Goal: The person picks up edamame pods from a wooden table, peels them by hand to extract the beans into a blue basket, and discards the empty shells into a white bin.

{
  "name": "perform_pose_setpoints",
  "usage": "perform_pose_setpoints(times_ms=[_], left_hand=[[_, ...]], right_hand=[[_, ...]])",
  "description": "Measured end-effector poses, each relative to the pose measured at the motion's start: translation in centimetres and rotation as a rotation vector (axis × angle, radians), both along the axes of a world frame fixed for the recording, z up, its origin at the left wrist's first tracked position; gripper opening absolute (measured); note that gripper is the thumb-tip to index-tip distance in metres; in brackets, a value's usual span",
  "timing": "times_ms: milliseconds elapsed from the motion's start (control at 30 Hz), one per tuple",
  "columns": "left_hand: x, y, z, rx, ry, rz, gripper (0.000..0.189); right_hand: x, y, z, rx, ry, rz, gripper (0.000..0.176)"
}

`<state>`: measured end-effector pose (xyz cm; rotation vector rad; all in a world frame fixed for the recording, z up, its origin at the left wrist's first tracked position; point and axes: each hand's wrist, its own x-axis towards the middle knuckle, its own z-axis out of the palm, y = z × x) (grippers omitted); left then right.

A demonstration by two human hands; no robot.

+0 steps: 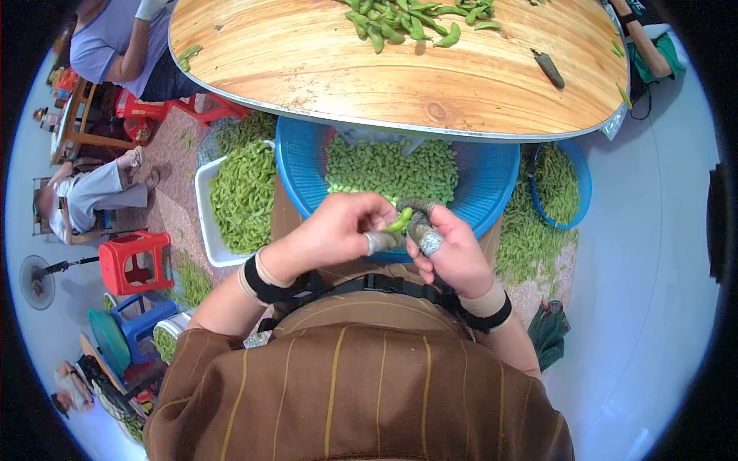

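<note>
Over a large blue basket (300, 165) of shelled green soybeans (400, 173), my two hands meet at a green edamame pod (399, 221). My left hand (346, 227) pinches the pod, its thumb wrapped in a pale cover. Dark, stained covers wrap the thumb and forefinger of my right hand (453, 250), with silvery tape on one. Those covered fingers close around the other end of the pod. The exact contact at the fingertips is partly hidden. Both wrists wear black and beige bands.
Loose pods (392, 19) and a dark finger cover (548, 69) lie on the wooden table (307, 69) ahead. A white tub (206, 207) of pods stands left; a blue basket (586, 188) and heaped pods lie right. Red stool (134, 261) and other people are around.
</note>
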<state>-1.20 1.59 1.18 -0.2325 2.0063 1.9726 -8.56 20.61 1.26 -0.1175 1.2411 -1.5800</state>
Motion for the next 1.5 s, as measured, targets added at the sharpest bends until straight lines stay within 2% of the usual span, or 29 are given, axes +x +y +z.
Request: perform_pose_setpoints(times_ms=[67, 133, 200, 233, 300, 333, 400, 467, 533, 567, 633, 667, 733, 767, 800, 867, 967, 1033, 1133, 1167, 1267, 1300, 1367, 1400, 1433, 1467, 1500], left_hand=[[-0.1, 0.2, 0.2, -0.623, 0.396, -0.122, 0.020], [-0.2, 0.9, 0.3, -0.709, 0.499, -0.075, 0.019], [-0.2, 1.1, 0.1, -1.030, 0.594, -0.077, 0.015], [-0.1, 1.2, -0.1, -1.031, 0.594, -0.077, 0.015], [-0.2, 1.3, -0.5, -0.452, 0.422, 0.070, 0.014], [-0.3, 0.9, -0.4, -0.451, 0.422, 0.067, 0.014], [-0.2, -0.3, -0.1, 0.769, -0.319, 0.184, 0.017], [0.0, -0.1, 0.1, 0.778, -0.334, 0.188, 0.019], [-0.3, 0.4, 0.6, 0.362, -0.333, 0.156, 0.016], [-0.3, 0.7, 0.6, 0.360, -0.332, 0.156, 0.016], [-0.3, 1.1, 0.6, 0.101, -0.221, 0.052, 0.016], [-0.2, 0.9, 0.5, 0.100, -0.219, 0.057, 0.016], [0.0, 0.6, 0.0, 0.045, -0.234, -0.032, 0.023], [0.1, 0.6, 0.0, 0.045, -0.234, -0.030, 0.023], [0.2, 0.6, -0.1, 0.021, -0.202, 0.016, 0.023], [0.4, 0.5, -0.4, -0.004, -0.172, 0.073, 0.024], [0.1, 0.8, -0.8, -0.088, -0.074, 0.058, 0.029], [-0.2, 1.1, -0.3, -0.262, 0.023, -0.061, 0.035], [-0.4, 0.9, -0.1, -0.230, -0.023, -0.107, 0.039], [-0.4, 0.8, 0.0, -0.222, -0.043, -0.119, 0.035], [0.4, -0.2, 0.6, -0.135, -0.074, -0.102, 0.033], [1.0, -0.7, 1.6, -0.149, -0.071, -0.036, 0.030], [3.1, -4.0, 0.6, -0.750, 0.316, -0.185, 0.029], [3.9, -5.4, 1.9, -0.924, 0.218, -0.211, 0.024], [4.3, -6.0, 3.2, -1.256, -0.207, -0.324, 0.025], [5.2, -6.8, 3.0, -1.473, -0.199, -0.270, 0.021], [4.9, -7.1, 3.6, -1.509, -0.139, -0.257, 0.020]], right_hand=[[0.6, -0.2, -0.8, 0.011, 0.051, -0.011, 0.032], [0.6, -0.3, -0.8, 0.023, 0.104, -0.024, 0.033], [0.3, -0.3, -0.4, 0.038, 0.067, -0.043, 0.031], [0.3, -0.3, -0.4, 0.036, 0.068, -0.043, 0.031], [0.3, 0.1, -0.6, -0.045, 0.032, -0.068, 0.030], [0.4, 0.2, -0.5, -0.044, 0.031, -0.071, 0.030], [0.6, 0.5, -0.3, -0.167, 0.008, -0.053, 0.029], [0.3, 0.7, -0.5, -0.131, 0.018, -0.062, 0.028], [0.1, 0.6, -0.6, -0.094, 0.027, -0.071, 0.028], [0.0, 0.3, -0.7, -0.011, 0.187, -0.074, 0.026], [-0.3, -0.1, -1.7, 0.097, 0.602, -0.071, 0.023], [-0.5, -0.3, -1.9, 0.094, 0.605, -0.067, 0.023], [-1.0, -0.3, -2.1, 0.391, 1.232, 0.034, 0.025], [-1.5, -0.4, -2.4, 0.517, 1.297, 0.075, 0.028], [-1.6, -0.4, -2.3, 0.515, 1.297, 0.076, 0.028], [-1.5, -0.4, -1.6, 0.348, 1.471, -0.129, 0.026], [-0.5, -0.7, -0.7, 0.298, 1.388, -0.057, 0.027], [-0.4, -0.7, -1.7, 0.319, 1.342, 0.026, 0.025], [-0.2, -0.9, -1.8, 0.321, 1.350, 0.003, 0.024], [-0.1, -0.9, -1.6, 0.355, 1.347, 0.046, 0.026], [-0.4, -0.9, -2.0, 0.407, 1.361, 0.073, 0.026], [-0.6, -0.9, -2.1, 0.433, 1.384, 0.080, 0.023], [-0.8, -0.7, -2.5, 0.406, 1.391, 0.102, 0.020], [-0.8, -0.7, -2.8, 0.382, 1.393, 0.126, 0.017], [-0.7, -0.7, -3.2, 0.350, 1.408, 0.091, 0.014], [-0.6, -0.8, -3.3, 0.343, 1.409, 0.090, 0.014], [-0.4, -1.0, -3.4, 0.321, 1.379, 0.087, 0.015]])
